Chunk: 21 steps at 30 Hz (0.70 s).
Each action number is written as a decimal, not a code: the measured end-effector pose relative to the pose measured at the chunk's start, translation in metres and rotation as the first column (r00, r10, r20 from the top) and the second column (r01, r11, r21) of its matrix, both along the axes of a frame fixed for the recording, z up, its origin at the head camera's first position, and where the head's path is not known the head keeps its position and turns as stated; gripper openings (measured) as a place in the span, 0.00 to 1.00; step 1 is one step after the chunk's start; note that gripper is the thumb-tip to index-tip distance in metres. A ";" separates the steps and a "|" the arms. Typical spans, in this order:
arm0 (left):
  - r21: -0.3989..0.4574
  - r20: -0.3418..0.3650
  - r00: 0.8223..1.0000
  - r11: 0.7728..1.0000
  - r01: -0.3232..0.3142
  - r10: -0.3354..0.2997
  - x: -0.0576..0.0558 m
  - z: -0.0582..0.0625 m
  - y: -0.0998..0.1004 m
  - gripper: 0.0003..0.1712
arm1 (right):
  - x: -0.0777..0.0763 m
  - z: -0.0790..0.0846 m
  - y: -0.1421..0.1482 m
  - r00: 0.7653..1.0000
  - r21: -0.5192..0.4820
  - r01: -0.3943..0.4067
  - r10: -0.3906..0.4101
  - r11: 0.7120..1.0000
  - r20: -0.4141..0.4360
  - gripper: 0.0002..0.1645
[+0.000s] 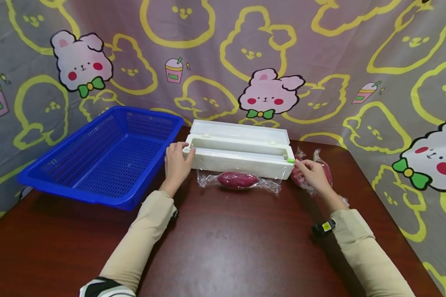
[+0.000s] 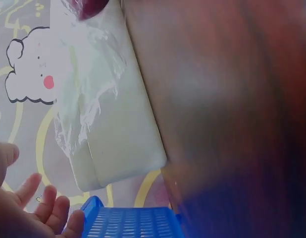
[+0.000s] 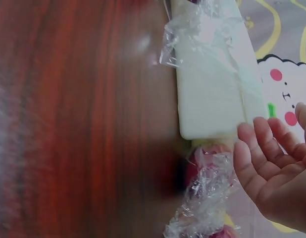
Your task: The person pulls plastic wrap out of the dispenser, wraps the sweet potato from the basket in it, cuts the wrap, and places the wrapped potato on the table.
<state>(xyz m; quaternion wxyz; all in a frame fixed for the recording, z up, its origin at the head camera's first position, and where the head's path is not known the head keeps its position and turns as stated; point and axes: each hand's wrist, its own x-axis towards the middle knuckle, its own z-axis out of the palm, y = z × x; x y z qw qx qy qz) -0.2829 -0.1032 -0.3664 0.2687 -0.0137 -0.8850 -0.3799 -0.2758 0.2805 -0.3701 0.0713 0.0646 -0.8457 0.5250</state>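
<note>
A long white cling film dispenser [image 1: 238, 159] stands on the table with its lid [image 1: 239, 130] raised. At its left end is my left hand [image 1: 177, 163], thumb and fingers spread at the top corner; the left wrist view shows them loosely bent. My right hand [image 1: 314, 175] pinches at the small green slider [image 1: 290, 160] on the right end; its other fingers [image 3: 266, 141] hang loosely bent. Clear film drapes over the dispenser's front. Just before it lies a dark-red oblong item [image 1: 238, 180], wrapped in film with twisted ends, whose kind I cannot tell.
On the left sits a blue perforated basket [image 1: 85, 194], its rim close to my left hand. More film-wrapped red items [image 1: 325, 171] lie beyond my right hand. A patterned curtain [image 1: 204, 62] hangs behind the brown table [image 1: 223, 247].
</note>
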 end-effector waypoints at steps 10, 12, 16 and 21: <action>0.110 0.358 0.919 0.985 0.133 -0.164 0.002 0.009 -0.007 0.23 | 0.008 -0.007 -0.005 0.973 -0.134 -0.143 0.164 0.981 0.164 0.32; 0.168 0.413 0.881 0.971 0.173 -0.228 0.002 0.007 -0.008 0.24 | 0.009 -0.005 -0.009 0.961 -0.103 -0.175 0.193 0.979 0.200 0.32; 0.361 0.492 0.792 0.912 0.192 -0.362 -0.001 0.001 -0.008 0.25 | 0.010 -0.004 -0.014 0.936 -0.074 -0.203 0.216 0.976 0.279 0.31; 0.583 0.455 0.716 0.785 0.210 -0.529 -0.036 -0.042 -0.021 0.20 | 0.008 -0.008 -0.017 0.917 -0.093 -0.222 0.240 0.971 0.318 0.32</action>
